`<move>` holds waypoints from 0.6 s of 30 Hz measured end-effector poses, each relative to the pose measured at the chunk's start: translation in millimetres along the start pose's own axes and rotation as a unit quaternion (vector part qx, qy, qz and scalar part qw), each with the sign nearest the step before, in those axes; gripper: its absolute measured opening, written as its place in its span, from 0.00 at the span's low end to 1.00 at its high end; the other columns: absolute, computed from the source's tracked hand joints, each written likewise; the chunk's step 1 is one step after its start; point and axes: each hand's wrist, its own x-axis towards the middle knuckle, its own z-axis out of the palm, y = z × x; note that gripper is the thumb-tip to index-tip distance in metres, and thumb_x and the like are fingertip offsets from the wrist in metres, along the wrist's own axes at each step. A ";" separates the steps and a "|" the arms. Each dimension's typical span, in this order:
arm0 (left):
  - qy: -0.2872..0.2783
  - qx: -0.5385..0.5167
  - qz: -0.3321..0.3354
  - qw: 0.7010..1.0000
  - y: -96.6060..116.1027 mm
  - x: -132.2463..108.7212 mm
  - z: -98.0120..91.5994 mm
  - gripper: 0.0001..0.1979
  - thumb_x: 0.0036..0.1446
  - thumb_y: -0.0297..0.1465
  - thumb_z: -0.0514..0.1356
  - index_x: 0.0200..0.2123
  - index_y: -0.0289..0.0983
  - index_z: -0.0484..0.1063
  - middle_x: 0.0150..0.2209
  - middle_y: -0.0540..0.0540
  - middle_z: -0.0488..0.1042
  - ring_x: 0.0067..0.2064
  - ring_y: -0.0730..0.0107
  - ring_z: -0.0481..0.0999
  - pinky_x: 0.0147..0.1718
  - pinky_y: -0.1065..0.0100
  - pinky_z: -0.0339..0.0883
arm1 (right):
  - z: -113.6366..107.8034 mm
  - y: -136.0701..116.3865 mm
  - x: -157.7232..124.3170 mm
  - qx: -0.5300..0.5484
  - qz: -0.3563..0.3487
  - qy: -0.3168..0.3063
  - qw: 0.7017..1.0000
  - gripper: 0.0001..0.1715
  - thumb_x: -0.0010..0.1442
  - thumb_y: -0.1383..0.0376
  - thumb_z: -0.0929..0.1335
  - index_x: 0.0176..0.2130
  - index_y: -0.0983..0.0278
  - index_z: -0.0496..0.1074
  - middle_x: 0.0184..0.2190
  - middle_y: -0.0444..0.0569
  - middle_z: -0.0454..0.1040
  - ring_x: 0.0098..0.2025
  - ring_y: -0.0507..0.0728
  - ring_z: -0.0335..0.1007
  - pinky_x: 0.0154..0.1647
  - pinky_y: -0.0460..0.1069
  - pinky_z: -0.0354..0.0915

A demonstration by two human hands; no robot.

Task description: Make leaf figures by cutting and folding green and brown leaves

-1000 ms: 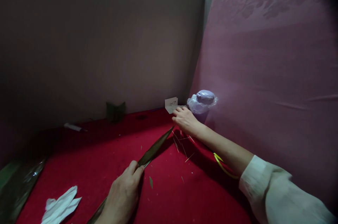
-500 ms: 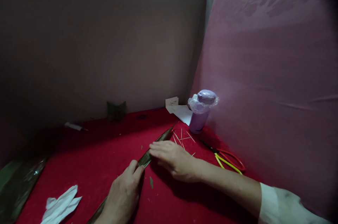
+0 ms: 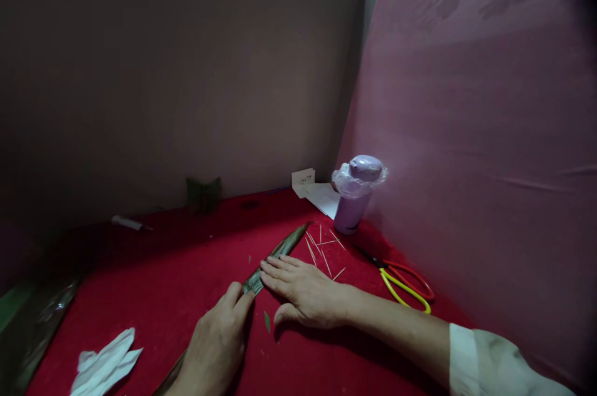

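A long, narrow, dark green leaf (image 3: 288,244) lies slantwise on the red cloth, its pointed tip toward the back. My left hand (image 3: 218,327) pinches the leaf between thumb and fingers; the other end of the strip comes out below the wrist. My right hand (image 3: 303,291) lies flat with its fingers stretched, the fingertips resting on the leaf just past the left hand. Under the right thumb's side sits a small leaf scrap (image 3: 267,321). Several toothpicks (image 3: 321,247) are scattered just beyond the right hand.
Scissors (image 3: 405,284) with red and yellow handles lie right of my forearm. Behind stand a purple plastic-wrapped bottle (image 3: 352,212) and white paper (image 3: 321,198). A folded green leaf piece (image 3: 204,194) and a syringe-like tube (image 3: 127,222) are at the back left; white tissue (image 3: 106,363) lies front left.
My right hand has slid slightly back along the leaf toward my left hand and flattened, its thumb now spread out. The left hand keeps its hold.
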 end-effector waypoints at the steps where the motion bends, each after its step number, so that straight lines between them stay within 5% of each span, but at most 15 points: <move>1: 0.000 -0.001 0.000 1.000 0.2 -0.2 -0.4 0.22 0.53 0.16 0.44 0.45 0.40 0.66 0.40 0.45 0.68 0.35 0.68 0.72 0.30 0.70 0.63 | 1.0 1.1 -0.8 0.001 0.003 0.000 1.000 0.41 0.60 0.46 0.58 0.63 0.67 0.48 0.64 0.55 0.47 0.65 0.58 0.36 0.65 0.53 0.36; 18: -0.014 -0.014 -0.016 1.000 3.3 1.1 -5.1 0.23 0.52 0.14 0.44 0.45 0.38 0.67 0.40 0.44 0.68 0.36 0.66 0.72 0.31 0.68 0.64 | -7.3 41.8 -12.7 -0.105 0.083 0.026 0.991 0.34 0.64 0.52 0.56 0.61 0.70 0.53 0.62 0.57 0.50 0.65 0.58 0.40 0.64 0.54 0.40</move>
